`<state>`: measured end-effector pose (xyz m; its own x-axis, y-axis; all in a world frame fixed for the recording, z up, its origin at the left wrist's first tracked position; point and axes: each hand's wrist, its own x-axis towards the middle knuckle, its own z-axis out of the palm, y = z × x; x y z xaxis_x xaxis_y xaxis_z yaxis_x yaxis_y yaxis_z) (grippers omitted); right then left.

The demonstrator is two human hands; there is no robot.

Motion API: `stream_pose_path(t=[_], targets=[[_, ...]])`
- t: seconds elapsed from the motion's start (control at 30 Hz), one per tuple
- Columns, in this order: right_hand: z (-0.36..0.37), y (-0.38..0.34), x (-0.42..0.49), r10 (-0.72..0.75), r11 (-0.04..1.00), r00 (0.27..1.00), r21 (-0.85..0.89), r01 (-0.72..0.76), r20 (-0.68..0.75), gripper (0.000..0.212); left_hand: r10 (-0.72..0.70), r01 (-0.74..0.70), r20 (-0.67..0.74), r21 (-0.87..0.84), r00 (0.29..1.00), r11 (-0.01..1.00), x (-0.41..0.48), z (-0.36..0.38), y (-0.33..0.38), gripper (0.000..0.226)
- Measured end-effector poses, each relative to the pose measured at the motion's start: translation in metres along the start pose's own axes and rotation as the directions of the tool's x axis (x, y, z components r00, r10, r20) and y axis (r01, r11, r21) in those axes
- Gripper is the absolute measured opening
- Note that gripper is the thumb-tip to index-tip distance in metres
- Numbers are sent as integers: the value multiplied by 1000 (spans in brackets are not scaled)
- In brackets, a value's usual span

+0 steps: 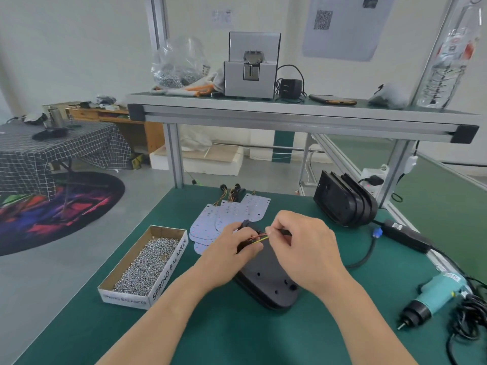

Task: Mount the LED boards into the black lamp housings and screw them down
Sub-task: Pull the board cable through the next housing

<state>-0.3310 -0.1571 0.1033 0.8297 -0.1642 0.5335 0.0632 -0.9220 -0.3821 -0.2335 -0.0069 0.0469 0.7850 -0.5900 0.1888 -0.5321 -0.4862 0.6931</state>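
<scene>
Head view only.

Lamp housing [266, 283]: black, lies on the green tabletop [237, 335] in centre, near the front, rounded end toward the person. Several small holes show in its upper face.

Left hand [232, 250]: fingers curled round the far end of the lamp housing, gripping it. A small black part sticks up just past its knuckles; can't tell what it is.

Right hand [303, 248]: thumb and forefinger pinch the wires [259, 237], a thin red/yellow bundle running across between the two hands, over the housing's far end. Where the wires end is hidden by the fingers.

LED boards [210, 223]: pale, overlapping pile flat on the tabletop just behind the left hand, wire tails at their far edges. No board visible in the housing.

Spare housings [342, 201]: black, stacked on edge at back right, well apart from the hands.

Screw box [147, 264]: open cardboard, full of silver screws, left of the housing.

Electric screwdriver [432, 299]: teal body, lying on the tabletop at right with its cable coiled beside it, untouched.

Shelf [290, 111] above: grey screw feeder [251, 65], clear bags of screws [176, 67] to its left, phone [332, 100] to its right.
</scene>
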Motion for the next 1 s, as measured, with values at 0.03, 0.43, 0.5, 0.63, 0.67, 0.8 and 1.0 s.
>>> stream_pose_path(t=[0.03,0.43,0.5,0.63,0.67,0.8,1.0], targets=[[-5,6,1,44,998,999,36,-43,-6,25,-10,10,-38,-7,999,1000,2,-2,4,9],[-14,0,9,32,946,926,-311,93,376,11,84,-21,-188,318,979,948,12,6,62,14],[-20,11,13,39,983,935,-183,28,354,21,78,-69,-71,124,994,990,12,-7,53,38],[-27,33,15,28,980,960,182,-82,280,30,46,48,158,-546,986,837,11,-40,30,82],[-29,36,15,51,949,957,286,-136,284,29,32,73,148,-652,988,755,12,-41,23,86],[-28,35,14,107,750,935,590,-299,339,33,128,124,219,-848,967,515,19,-21,7,95],[-24,34,12,94,622,933,711,-328,348,36,151,155,226,-912,962,379,22,-4,8,66]])
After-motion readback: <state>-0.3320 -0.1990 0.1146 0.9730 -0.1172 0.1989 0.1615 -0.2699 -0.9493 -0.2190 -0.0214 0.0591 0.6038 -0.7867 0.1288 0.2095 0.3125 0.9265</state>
